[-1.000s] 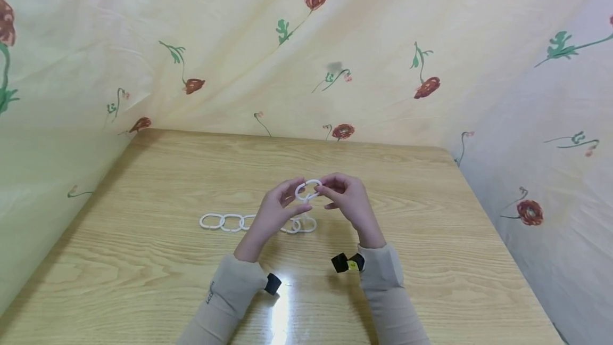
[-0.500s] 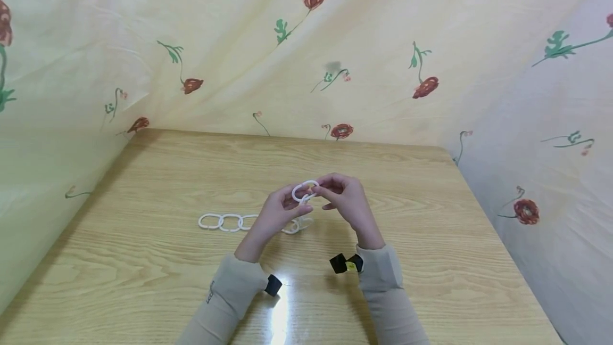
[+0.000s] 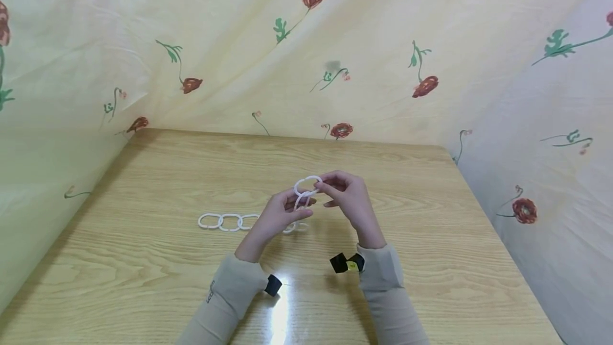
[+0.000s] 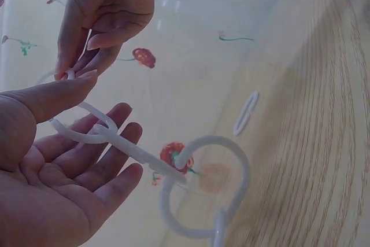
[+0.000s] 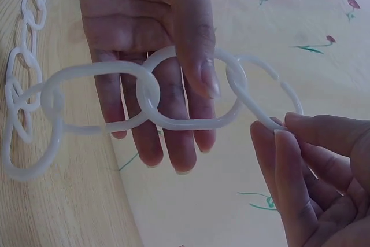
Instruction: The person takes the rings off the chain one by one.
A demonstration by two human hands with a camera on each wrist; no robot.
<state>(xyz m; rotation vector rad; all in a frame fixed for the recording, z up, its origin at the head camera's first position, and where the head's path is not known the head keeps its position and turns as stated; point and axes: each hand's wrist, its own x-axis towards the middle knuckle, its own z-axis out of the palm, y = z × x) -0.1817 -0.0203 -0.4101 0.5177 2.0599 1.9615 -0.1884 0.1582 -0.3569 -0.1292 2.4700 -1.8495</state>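
A chain of white plastic links (image 3: 232,214) lies partly on the table in the head view, its right part raised between the hands. My right hand (image 3: 349,196) pinches the raised end link (image 5: 250,101) between thumb and fingertips. Below it, my left hand (image 3: 278,214) has its fingers extended and spread behind the second link (image 5: 185,124), the thumb lying across in front. Further links (image 4: 245,169) hang from there down toward the table, as the left wrist view shows. Each link is an oval ring; some show a small gap. The left forearm hides part of the chain.
The wooden table (image 3: 143,281) has a floral cloth (image 3: 230,25) hanging behind it and at both sides. Black wrist cameras (image 3: 273,285) stick out from the light sleeves. Another white link (image 4: 247,113) lies on the wood in the left wrist view.
The held end of the chain has risen slightly, and another link now hangs visibly between the hands. One link at the chain's right has left its earlier place on the table.
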